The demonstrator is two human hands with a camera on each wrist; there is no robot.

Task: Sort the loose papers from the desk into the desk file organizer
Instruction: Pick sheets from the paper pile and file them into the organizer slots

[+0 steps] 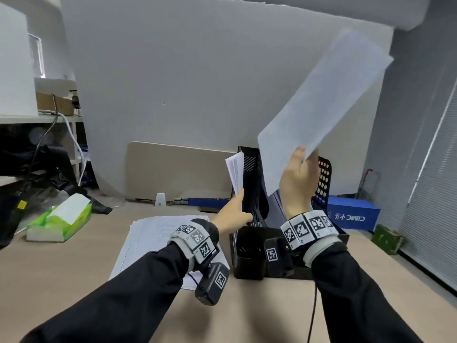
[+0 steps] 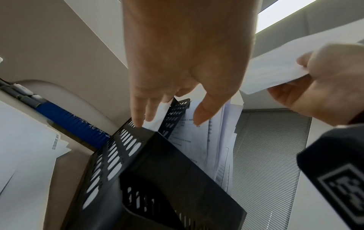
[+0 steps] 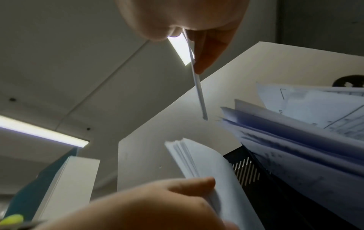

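Head view looks down; both close wrist views look up, sharing the organizer [image 1: 249, 184].

blue box [image 1: 353, 215]: "CIMC", mirrored | sheet print: too blurred to read

Organizer [image 1: 254, 184]: middle compartments screened by the right hand [image 1: 298, 179] and its raised sheet [image 1: 321, 107], whose far corner is motion-blurred. Loose stack [image 1: 153, 233]: near edge covered by the left sleeve [image 1: 148, 273]; print too small to read. Filed sheets [image 3: 295, 140]: smeared, possibly drawings.

Beige desk [image 1: 74, 263]: paper stack [image 1: 153, 233], black organizer [image 1: 249, 253] (tissue pack [image 1: 61, 221] leftward)
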